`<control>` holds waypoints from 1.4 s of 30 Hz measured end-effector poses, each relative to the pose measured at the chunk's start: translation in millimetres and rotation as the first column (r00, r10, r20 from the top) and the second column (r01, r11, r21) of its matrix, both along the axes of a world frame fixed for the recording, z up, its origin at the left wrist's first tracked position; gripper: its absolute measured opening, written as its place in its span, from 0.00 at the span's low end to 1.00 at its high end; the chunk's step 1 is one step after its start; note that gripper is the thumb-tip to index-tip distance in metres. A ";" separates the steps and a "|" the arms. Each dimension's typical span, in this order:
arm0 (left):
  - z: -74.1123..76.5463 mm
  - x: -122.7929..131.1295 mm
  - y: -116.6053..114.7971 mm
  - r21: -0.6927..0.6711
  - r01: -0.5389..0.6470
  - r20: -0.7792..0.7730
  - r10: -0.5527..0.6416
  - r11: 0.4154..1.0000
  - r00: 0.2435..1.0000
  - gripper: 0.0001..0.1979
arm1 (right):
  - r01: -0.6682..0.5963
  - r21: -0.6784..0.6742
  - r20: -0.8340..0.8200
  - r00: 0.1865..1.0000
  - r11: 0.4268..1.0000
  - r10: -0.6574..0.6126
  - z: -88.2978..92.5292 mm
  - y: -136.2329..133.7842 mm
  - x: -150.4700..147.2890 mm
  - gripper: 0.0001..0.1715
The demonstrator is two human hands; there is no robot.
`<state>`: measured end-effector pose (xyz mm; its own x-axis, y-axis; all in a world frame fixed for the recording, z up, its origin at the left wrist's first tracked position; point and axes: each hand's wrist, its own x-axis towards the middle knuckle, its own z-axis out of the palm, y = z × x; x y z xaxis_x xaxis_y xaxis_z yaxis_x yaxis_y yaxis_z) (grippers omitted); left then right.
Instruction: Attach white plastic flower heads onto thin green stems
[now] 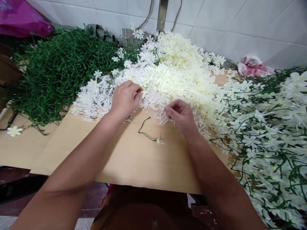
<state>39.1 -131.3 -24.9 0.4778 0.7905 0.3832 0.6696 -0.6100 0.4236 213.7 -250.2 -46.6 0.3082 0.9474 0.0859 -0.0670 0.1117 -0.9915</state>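
My left hand (126, 97) is at the near edge of the heap, its fingers closed together against the white artificial flower pieces; what they hold, if anything, is hidden. A little to the right, my right hand (181, 115) has its thumb and fingers pinched beside the white stamen pieces (158, 113). I cannot make out what is in that pinch. Pale cream petal pieces (184, 60) are heaped behind both hands. On the board between my forearms lies one thin green stem (146, 133) with a white stamen tuft (160, 141) at its end, touched by neither hand.
A large pile of green stems (62, 70) lies at the left. Stemmed white flowers (268, 140) are massed at the right. The tan board (144, 166) ends just before my lap. A white tiled wall (227, 22) stands behind, and a magenta bag (21, 19) at the back left.
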 end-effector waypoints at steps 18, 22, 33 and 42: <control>13.6 -1.5 -11.7 -0.568 0.251 0.615 0.202 0.784 0.762 0.04 | 0.073 0.013 -0.017 0.997 0.997 -0.072 -1.4 2.0 -6.6 0.13; 17.4 5.5 -27.2 -0.744 0.446 0.642 0.349 0.497 0.682 0.08 | 0.127 0.125 0.076 0.988 0.984 -0.137 6.1 -3.1 -14.8 0.09; 1.1 19.4 -38.7 -0.809 0.548 0.584 0.395 0.212 0.709 0.10 | 0.162 0.333 0.370 0.884 0.929 -0.287 -7.9 -0.7 -19.5 0.01; -9.9 19.2 -37.5 -0.781 0.570 0.624 0.330 0.253 0.708 0.14 | 0.115 0.416 0.563 0.746 0.902 -0.355 -10.5 -1.0 -17.0 0.04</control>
<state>58.3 -168.8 -34.8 0.6300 0.7062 -0.3231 -0.0499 0.4519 0.8906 196.7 -251.1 -57.1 0.2827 0.7244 0.6287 0.6131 0.3676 -0.6992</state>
